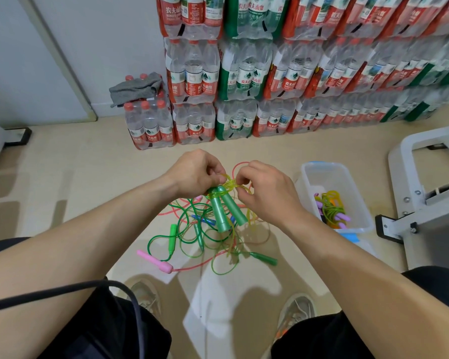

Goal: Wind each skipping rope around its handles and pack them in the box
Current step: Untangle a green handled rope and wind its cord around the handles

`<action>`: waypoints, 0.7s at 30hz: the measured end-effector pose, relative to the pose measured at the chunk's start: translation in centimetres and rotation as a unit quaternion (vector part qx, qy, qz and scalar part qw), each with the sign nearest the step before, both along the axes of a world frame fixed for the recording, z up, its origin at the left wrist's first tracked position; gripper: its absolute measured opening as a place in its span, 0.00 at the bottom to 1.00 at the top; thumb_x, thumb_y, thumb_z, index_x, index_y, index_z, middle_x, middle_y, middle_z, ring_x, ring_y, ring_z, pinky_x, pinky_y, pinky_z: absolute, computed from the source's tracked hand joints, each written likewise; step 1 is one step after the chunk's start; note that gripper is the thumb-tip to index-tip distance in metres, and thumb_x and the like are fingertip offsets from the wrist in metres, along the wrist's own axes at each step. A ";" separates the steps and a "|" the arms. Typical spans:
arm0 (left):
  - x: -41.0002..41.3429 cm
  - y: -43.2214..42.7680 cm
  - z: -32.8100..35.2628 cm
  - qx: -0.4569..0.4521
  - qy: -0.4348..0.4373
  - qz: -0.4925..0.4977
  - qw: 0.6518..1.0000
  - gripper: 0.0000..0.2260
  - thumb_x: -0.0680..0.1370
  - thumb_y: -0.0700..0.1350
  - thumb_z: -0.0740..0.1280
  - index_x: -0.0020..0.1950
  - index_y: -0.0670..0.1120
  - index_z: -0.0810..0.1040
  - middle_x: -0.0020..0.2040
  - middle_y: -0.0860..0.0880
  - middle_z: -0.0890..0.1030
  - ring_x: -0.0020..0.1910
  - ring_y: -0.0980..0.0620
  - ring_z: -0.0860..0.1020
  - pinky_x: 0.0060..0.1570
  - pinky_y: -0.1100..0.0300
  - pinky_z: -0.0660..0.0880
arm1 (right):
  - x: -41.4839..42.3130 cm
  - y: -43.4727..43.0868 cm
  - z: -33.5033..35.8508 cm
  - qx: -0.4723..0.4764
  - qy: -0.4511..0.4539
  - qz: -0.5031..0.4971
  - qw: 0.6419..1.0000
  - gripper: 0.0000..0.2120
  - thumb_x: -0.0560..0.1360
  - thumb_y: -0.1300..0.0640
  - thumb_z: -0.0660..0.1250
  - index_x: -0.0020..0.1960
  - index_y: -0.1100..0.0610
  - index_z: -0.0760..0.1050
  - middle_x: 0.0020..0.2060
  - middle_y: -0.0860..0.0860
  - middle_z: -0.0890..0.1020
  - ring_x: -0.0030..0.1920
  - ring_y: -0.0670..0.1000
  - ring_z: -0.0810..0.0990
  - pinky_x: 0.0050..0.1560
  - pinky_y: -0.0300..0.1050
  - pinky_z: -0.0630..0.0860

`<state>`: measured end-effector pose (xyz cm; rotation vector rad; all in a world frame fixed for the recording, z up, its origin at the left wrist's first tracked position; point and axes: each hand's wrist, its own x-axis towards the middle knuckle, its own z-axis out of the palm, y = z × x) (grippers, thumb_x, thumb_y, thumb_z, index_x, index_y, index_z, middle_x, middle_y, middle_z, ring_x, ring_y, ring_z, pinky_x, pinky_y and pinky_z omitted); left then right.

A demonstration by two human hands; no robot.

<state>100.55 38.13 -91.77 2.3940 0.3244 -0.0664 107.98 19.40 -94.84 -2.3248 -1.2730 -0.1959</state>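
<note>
1. Skipping rope, yellow, sits pinched between your left hand and right hand, wound at its 2 green handles.
2. Both hands' fingers clamp its cord.
3. Bottle labels behind read 农夫山泉.

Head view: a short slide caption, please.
Left hand holds green handles while right hand winds yellow rope; box nearby.

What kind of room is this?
Likely a storeroom or office back room: shrink-wrapped packs of bottled water are stacked high against the wall, the floor is bare, and a white equipment frame stands at the right.
</note>
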 end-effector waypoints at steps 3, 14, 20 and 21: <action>0.0 0.0 -0.1 0.021 0.000 0.019 1.000 0.02 0.77 0.45 0.73 0.45 0.48 0.84 0.39 0.49 0.84 0.33 0.54 0.79 0.39 0.60 0.77 | 0.0 0.1 0.4 -0.009 0.063 0.005 0.998 0.05 0.68 0.50 0.62 0.41 0.50 0.70 0.37 0.46 0.75 0.41 0.53 0.73 0.38 0.51 0.75; 0.0 1.4 -0.8 0.151 0.005 0.111 0.982 0.04 0.78 0.44 0.70 0.48 0.48 0.85 0.46 0.47 0.85 0.47 0.46 0.81 0.48 0.56 0.75 | 1.6 -0.3 2.5 0.186 0.594 -0.079 0.779 0.08 0.77 0.65 0.60 0.42 0.57 0.76 0.23 0.46 0.63 0.24 0.48 0.59 0.27 0.38 0.56; 0.0 1.6 -1.0 0.168 0.016 0.125 0.978 0.04 0.77 0.45 0.70 0.49 0.50 0.85 0.48 0.47 0.85 0.50 0.43 0.80 0.50 0.53 0.77 | 1.6 -0.5 2.3 0.066 0.510 -0.004 0.858 0.17 0.83 0.51 0.62 0.40 0.56 0.81 0.23 0.44 0.64 0.26 0.46 0.61 0.31 0.41 0.60; 0.0 1.7 -1.1 0.172 0.018 0.126 0.977 0.04 0.77 0.45 0.70 0.49 0.50 0.85 0.48 0.46 0.85 0.50 0.43 0.80 0.50 0.53 0.77 | 1.8 -0.6 2.3 0.117 0.544 0.002 0.831 0.17 0.84 0.54 0.61 0.40 0.57 0.80 0.24 0.46 0.64 0.27 0.47 0.62 0.32 0.42 0.61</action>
